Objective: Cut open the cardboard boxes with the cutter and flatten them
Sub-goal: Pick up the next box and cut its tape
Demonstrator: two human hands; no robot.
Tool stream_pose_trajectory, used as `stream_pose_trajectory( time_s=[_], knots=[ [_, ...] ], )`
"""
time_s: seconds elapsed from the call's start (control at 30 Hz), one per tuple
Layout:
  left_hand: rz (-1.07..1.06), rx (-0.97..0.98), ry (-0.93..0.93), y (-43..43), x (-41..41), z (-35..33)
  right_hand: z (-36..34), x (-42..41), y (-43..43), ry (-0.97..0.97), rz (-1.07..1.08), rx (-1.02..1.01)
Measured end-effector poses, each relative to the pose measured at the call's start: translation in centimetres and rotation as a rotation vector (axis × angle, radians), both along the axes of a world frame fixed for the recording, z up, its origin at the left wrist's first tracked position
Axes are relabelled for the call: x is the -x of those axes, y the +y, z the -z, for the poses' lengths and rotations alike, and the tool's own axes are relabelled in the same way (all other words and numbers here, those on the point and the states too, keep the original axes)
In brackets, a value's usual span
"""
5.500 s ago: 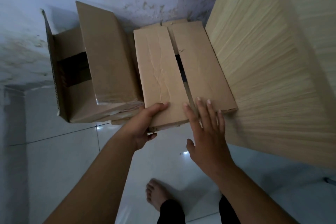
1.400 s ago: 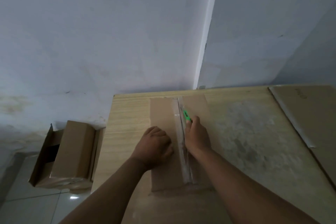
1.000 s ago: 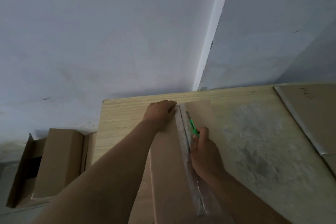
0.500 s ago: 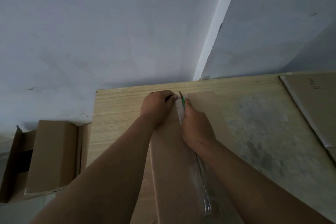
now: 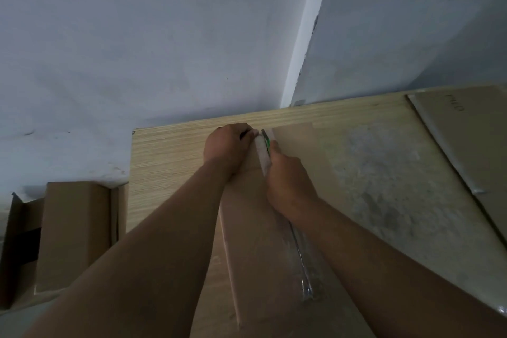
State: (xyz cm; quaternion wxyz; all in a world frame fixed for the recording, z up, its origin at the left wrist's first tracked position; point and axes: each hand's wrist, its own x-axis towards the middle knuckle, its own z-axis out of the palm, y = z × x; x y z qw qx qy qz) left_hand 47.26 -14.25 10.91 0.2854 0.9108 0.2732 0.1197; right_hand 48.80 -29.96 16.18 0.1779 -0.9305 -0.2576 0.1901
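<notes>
Two hands on a box (image 5: 290,140) atop the wooden table (image 5: 170,151) by grey walls; right fingers (image 5: 275,147) grip the cutter (image 5: 266,143), left apparently curled.

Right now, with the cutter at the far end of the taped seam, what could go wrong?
The left hand grips the box edge right beside the green cutter held in the right hand; a slip could nick those fingers. The blade is near the box's far end, so overshooting might score the wooden table.
</notes>
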Motion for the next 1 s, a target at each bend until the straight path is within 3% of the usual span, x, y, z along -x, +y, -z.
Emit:
stream_pose_trajectory(
  time_s=[0.3, 0.5, 0.73, 0.87, 1.0],
  knots=[
    [-0.002, -0.014, 0.011, -0.2, 0.2, -0.3, 0.5, 5.1, -6.0, 0.184, 0.042, 0.040],
    [0.083, -0.039, 0.038, -0.8, 1.2, -0.5, -0.6, 5.8, -6.6, 0.145, 0.010, 0.078],
    [0.304, -0.310, 0.172, -6.6, 10.6, 1.5, -1.8, 4.4, -5.5, 0.081, -0.012, 0.072],
    [0.350, -0.202, 0.332, -11.5, 15.3, 0.3, -2.3, 3.0, -4.6, 0.046, -0.040, 0.080],
    [0.440, -0.241, 0.433, -14.3, 17.9, -0.7, -2.3, 2.2, -4.3, 0.006, -0.055, 0.102]
  ],
)
